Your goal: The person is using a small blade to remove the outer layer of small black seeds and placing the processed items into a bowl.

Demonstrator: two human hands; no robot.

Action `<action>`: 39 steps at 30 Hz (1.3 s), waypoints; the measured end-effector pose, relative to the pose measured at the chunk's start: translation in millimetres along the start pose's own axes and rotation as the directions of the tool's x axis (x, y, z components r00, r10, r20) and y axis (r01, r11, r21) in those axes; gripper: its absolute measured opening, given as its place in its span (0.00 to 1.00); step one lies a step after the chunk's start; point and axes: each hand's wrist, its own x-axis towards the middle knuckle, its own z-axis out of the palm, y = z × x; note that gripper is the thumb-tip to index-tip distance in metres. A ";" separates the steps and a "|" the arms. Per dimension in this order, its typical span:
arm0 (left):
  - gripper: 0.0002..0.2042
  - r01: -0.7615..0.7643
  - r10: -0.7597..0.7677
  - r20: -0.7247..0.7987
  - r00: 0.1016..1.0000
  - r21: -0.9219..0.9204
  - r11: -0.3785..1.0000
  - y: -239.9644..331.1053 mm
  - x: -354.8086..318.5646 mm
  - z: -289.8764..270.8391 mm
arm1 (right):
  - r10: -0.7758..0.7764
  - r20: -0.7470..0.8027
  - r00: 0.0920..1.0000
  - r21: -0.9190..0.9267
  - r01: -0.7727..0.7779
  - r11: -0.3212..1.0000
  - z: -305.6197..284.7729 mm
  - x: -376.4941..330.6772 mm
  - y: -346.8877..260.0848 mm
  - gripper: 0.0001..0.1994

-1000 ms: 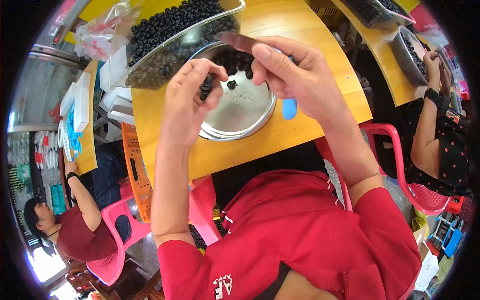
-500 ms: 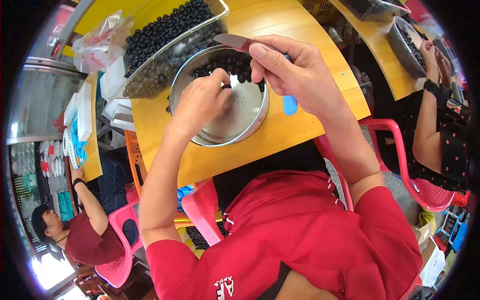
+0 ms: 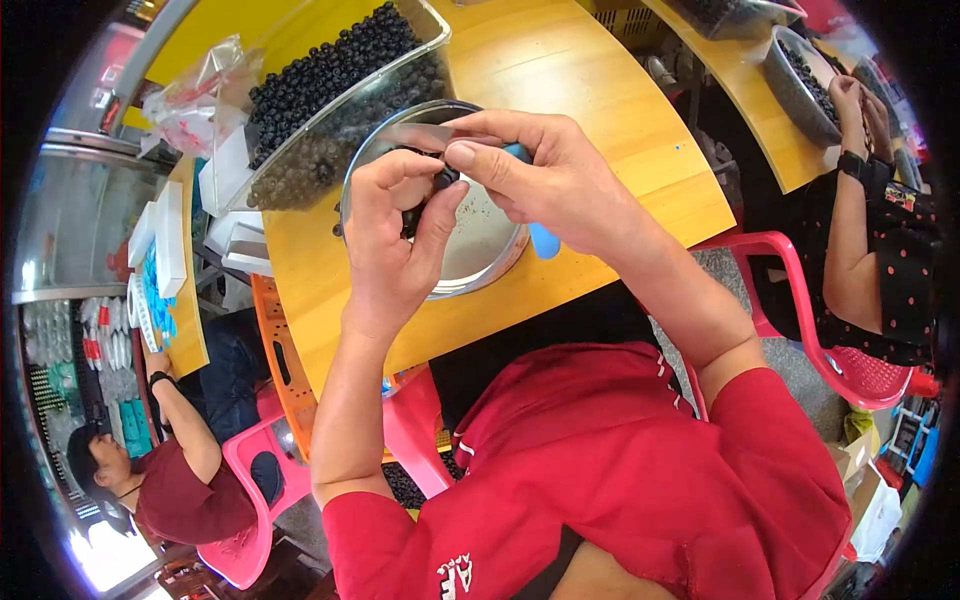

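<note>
Over a round metal bowl (image 3: 474,240), both my hands have come close together. Between thumb and fingers, my left hand (image 3: 385,262) pinches a small round black piece (image 3: 447,178). More dark pieces show beneath its fingers, though whether they lie in the palm or in the bowl I cannot tell. My right hand (image 3: 560,185) is closed around a knife (image 3: 543,240) with a blue handle. Its fingertips and thumb are at the black piece, and they hide much of the blade. The bowl stands on the wooden table and its far side is largely covered by my hands.
Left of the bowl, a clear plastic bin (image 3: 345,130) holds many black pieces. Crumpled plastic bags (image 3: 195,105) and white boxes (image 3: 170,235) lie beyond it. One person (image 3: 185,470) sits at the left; another person (image 3: 850,240) works over a grey basin (image 3: 800,85) at the right.
My left hand has risen from inside the bowl with a black piece pinched in it. My right hand and the knife have come down and left to meet it.
</note>
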 end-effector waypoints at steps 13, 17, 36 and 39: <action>0.14 0.308 -0.366 -0.005 0.930 -0.529 0.790 16.8 3.5 2.1 | -0.140 -0.074 0.987 -0.021 0.139 0.990 12.1 8.1 2.4 0.18; 0.12 0.332 -0.381 0.029 0.924 -0.554 0.764 14.4 1.9 -2.7 | 0.006 -0.019 1.000 0.093 -0.004 0.996 11.5 9.0 -2.6 0.18; 0.11 0.412 -0.463 0.157 0.873 -0.746 0.524 9.3 0.9 -11.7 | -0.205 -0.067 0.976 -0.171 0.191 0.966 10.7 9.8 3.4 0.14; 0.11 0.382 -0.485 0.118 0.867 -0.783 0.491 7.0 -1.8 -8.8 | -0.158 -0.118 0.980 -0.072 0.150 0.986 9.4 6.9 2.4 0.14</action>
